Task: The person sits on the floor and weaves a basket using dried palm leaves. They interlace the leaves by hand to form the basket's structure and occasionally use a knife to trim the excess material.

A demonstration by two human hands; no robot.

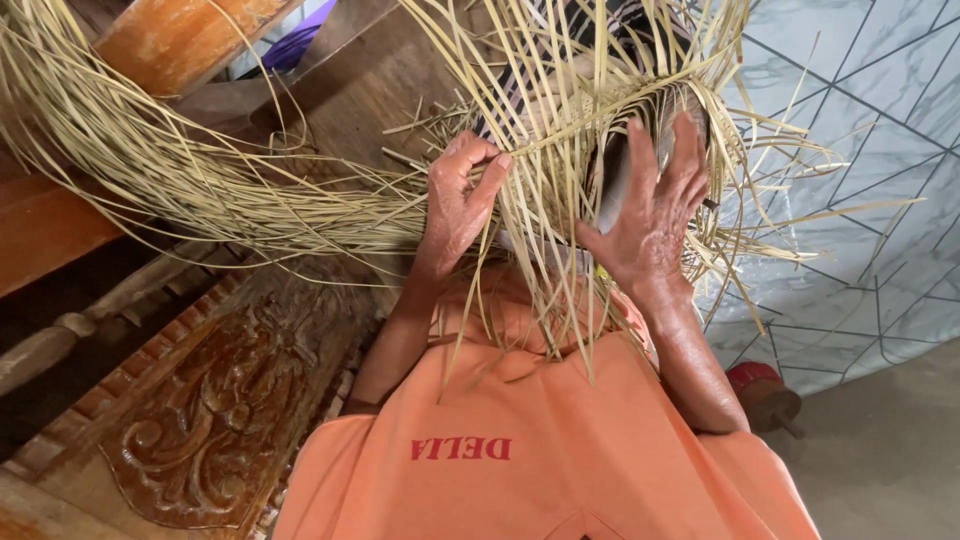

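Two hands are busy in a thicket of pale straw strips. The left hand (458, 200) has its fingers curled in, thumb and fingertips pinching a few thin strips (520, 150) just where they feed into the weave. The right hand (650, 215) lies flat against the woven piece (640, 110), fingers spread and pressed on its rounded side, steadying it; a dark form seems to sit inside, though the loose ends hide most of it. The woven piece is held up in front of the person, above the lap of the orange shirt (540, 450), with unwoven ends fanning out all round.

A long bundle of straw (170, 180) sweeps away to the left across a carved wooden bench (220, 410), and a small red-topped object (762, 390) sits on the floor by the patterned sheet (860, 180) on the right.

What could go wrong? The pinched strips look thin and dry, so a sharp bend at the fingertips might crack one. If the spread hand eases its pressure, the weave could loosen or turn on the form. And with so many stray ends crossing, the wrong strip could easily get caught in the pinch.
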